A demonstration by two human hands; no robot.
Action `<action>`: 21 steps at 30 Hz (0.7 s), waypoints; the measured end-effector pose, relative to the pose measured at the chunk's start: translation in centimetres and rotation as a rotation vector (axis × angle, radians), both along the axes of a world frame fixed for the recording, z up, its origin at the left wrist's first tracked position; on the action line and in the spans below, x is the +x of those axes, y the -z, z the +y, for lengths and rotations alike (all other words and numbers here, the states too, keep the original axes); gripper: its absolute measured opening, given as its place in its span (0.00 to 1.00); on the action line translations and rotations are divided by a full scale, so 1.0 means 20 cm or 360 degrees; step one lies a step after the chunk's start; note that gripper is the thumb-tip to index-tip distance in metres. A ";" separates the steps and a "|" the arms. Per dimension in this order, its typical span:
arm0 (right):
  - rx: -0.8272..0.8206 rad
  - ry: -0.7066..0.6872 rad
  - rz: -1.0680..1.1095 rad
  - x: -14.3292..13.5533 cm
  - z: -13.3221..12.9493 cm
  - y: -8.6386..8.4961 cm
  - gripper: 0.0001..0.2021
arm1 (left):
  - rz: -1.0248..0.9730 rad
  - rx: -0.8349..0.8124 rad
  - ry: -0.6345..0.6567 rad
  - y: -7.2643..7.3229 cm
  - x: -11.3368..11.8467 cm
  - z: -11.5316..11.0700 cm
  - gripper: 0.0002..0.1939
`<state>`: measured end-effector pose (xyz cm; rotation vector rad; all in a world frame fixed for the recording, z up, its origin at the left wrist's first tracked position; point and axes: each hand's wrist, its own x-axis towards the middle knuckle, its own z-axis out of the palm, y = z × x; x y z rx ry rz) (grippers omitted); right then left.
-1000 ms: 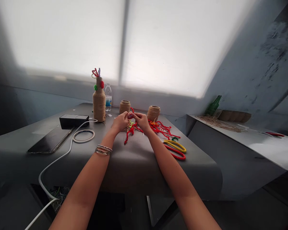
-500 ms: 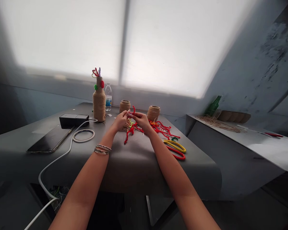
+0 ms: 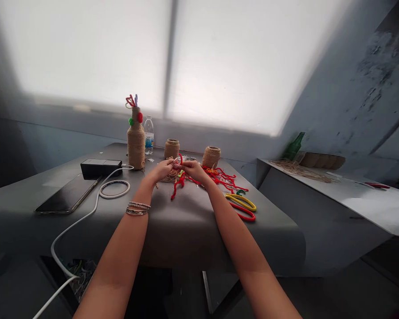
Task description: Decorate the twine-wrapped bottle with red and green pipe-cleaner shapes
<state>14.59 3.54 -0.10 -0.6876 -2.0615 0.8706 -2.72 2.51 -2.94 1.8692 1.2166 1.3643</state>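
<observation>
My left hand (image 3: 162,170) and my right hand (image 3: 193,170) meet over the middle of the grey table (image 3: 186,221), fingers pinched on a red pipe cleaner (image 3: 180,157) whose end sticks up between them. Beneath and right of the hands lie tangled red pipe cleaners (image 3: 231,180) with a few green and orange bits. Loose twine (image 3: 169,177) shows under my left hand. Behind the hands stand one twine-wrapped jar (image 3: 172,149) and, to the right, another twine-wrapped jar (image 3: 212,156). How the fingertips hold the piece is too small to tell.
At the left are a twine-wrapped bottle (image 3: 136,144), a water bottle (image 3: 149,137), a black box (image 3: 100,168), a phone (image 3: 68,195) and a white cable (image 3: 96,206). Yellow scissors handles (image 3: 248,202) and red ones lie right. A side table (image 3: 359,199) holds a green bottle (image 3: 294,146).
My left hand has shifted slightly left and tilted, its wrist lower. The fingers of both hands still meet, and the upright red end has moved a little left and down.
</observation>
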 end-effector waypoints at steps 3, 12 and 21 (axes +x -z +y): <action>-0.0134 -0.0111 -0.0167 0.02 0.01 0.00 0.24 | -0.0084 -0.0144 0.0208 0.00 0.00 0.00 0.11; -0.0201 0.0005 0.0182 0.01 0.00 -0.02 0.24 | -0.0345 0.0034 -0.0022 -0.04 0.09 -0.04 0.20; 0.0003 0.0144 0.0426 -0.07 0.01 0.03 0.21 | -0.0376 0.0083 0.0068 0.02 0.11 0.04 0.16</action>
